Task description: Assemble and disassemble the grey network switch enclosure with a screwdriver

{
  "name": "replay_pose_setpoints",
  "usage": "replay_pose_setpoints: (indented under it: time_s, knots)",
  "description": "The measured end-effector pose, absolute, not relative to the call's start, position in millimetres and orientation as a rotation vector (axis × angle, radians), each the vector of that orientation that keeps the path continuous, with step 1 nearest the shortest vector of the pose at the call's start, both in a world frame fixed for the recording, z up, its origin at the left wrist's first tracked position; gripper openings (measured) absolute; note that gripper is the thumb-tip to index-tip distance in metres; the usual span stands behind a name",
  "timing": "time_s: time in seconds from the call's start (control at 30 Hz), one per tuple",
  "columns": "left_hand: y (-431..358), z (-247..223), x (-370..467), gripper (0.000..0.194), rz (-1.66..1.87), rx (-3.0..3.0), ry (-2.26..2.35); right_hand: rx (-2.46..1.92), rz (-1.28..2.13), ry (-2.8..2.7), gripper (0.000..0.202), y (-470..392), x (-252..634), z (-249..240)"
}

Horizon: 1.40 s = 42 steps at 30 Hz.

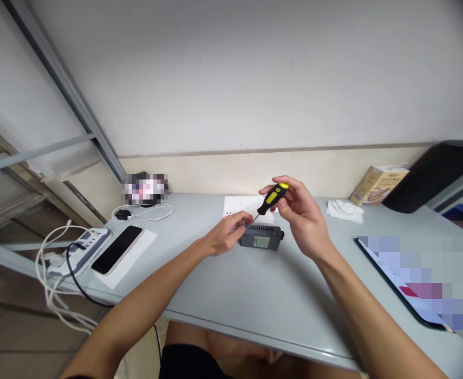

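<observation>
A dark grey box (262, 238) with a row of vent slots and a pale label stands on the grey desk (215, 284). My left hand (228, 232) has its fingers closed at the box's left end, by the screwdriver's tip. In my right hand (299, 210) is a black and yellow screwdriver (271, 198), held by its handle and tilted, with the shaft pointing down and left to the box's top left. The exact contact of the tip is hidden by my left fingers. Behind the box lies a white sheet (233, 204) with small dark dots on it.
At the left are a phone (117, 249), a power strip (83, 250) and white cables (43, 263). Crumpled tissue (345, 210), a carton (379, 185) and a black cylinder (432, 176) stand at the back right. A blurred flat item (421, 279) lies at the right.
</observation>
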<state>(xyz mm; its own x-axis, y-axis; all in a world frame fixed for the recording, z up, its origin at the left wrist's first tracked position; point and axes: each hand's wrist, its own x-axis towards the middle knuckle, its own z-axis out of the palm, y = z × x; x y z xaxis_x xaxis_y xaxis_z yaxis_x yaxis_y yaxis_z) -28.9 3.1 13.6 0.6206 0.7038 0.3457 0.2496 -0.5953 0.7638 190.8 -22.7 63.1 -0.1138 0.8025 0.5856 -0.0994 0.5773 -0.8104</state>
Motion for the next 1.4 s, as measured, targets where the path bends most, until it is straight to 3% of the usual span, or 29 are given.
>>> replay_pose_setpoints:
  time_s: [0.17, 0.7, 1.0, 1.4]
  knots:
    - [2, 15, -26, 0.018, 0.867, 2.143, 0.769, -0.635, 0.947, -1.436, 0.030, -20, 193, 62]
    - [-1, 20, -27, 0.018, 0.818, 2.178, 0.782, -0.750, 0.788, -1.359, 0.047, -15, 188, 58]
    - [0, 19, -26, 0.022, 0.817, 2.180, 0.811, -0.913, 0.591, -1.289, 0.047, -5, 185, 48]
    - [1, 18, -25, 0.025, 0.793, 2.114, 0.872, -1.056, 0.789, -0.940, 0.052, 13, 200, 35]
